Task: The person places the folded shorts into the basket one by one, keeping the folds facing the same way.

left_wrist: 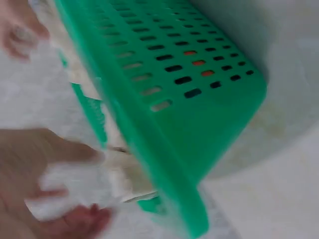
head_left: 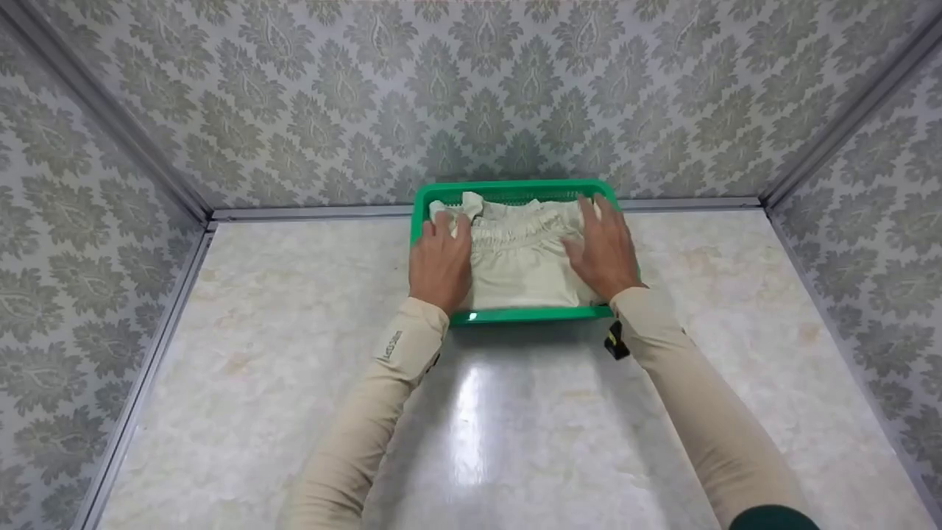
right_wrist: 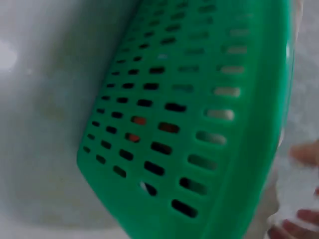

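A green plastic basket [head_left: 530, 315] stands against the back wall, with a cream garment [head_left: 524, 278] with a gathered elastic waistband lying in it. My left hand [head_left: 441, 263] is over the basket's left side, fingers extended at the garment's edge. Over the right side is my right hand [head_left: 608, 252], its fingers spread and thumb apart, beside the same garment. In the left wrist view, the left hand [left_wrist: 45, 174] is blurred, with loose fingers near the cloth. Only fingertips [right_wrist: 304, 226] of the right hand show in the right wrist view. Whether either hand touches the cloth is unclear.
Small orange patches [left_wrist: 198, 63] show through the slots of the basket's near side. The pale marbled tabletop [head_left: 294, 353] spreads around the basket. Patterned panels [head_left: 486, 96] rise behind and on both sides. A black strap piece [head_left: 617, 341] hangs at the right wrist.
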{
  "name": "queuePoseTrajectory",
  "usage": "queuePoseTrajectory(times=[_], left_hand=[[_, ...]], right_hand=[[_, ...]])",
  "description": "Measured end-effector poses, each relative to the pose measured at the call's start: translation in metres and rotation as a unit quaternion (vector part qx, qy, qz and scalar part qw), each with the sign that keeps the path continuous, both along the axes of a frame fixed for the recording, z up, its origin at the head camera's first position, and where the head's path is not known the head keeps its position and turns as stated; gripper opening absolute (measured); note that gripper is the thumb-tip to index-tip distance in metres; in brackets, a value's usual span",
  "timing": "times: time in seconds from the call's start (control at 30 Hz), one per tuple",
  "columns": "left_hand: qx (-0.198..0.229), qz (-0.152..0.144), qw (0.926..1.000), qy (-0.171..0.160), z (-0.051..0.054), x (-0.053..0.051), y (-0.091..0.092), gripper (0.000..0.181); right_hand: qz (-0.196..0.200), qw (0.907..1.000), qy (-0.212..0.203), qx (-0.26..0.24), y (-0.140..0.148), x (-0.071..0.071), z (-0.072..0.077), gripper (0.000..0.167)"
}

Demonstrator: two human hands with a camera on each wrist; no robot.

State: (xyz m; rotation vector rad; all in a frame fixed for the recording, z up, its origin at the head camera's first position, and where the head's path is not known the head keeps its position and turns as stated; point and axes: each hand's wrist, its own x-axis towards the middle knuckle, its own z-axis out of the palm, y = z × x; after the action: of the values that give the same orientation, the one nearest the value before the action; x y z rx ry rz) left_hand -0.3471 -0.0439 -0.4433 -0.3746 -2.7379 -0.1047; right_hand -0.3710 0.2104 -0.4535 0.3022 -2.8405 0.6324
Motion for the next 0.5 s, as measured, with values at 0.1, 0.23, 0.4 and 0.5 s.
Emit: queuePoseTrajectory(times=[0.1,0.23,0.4,0.5], left_hand=[[-0.035,-0.107,0.9935,0.013,-0.003,-0.005,0.004,0.042],[-0.083,-0.147,0.9773,-0.127,-0.016,-0.018,0.011,0.061],[-0.131,-0.075,0.9540,-0.259,-0.031,-0.029,0.015,0.085],[-0.136,-0.041,0.9485,-0.283,-0.036,-0.035,0.018,0.094]], right_hand=[[0.099,0.9914,-0.047,0.070,-0.007,0.005,-0.005,0.078],[0.123,0.9688,-0.172,0.129,-0.011,0.003,-0.016,0.088],[0.099,0.9508,-0.249,0.156,-0.007,-0.006,-0.019,0.097],[0.091,0.9459,-0.276,0.144,-0.002,-0.010,-0.019,0.100]])
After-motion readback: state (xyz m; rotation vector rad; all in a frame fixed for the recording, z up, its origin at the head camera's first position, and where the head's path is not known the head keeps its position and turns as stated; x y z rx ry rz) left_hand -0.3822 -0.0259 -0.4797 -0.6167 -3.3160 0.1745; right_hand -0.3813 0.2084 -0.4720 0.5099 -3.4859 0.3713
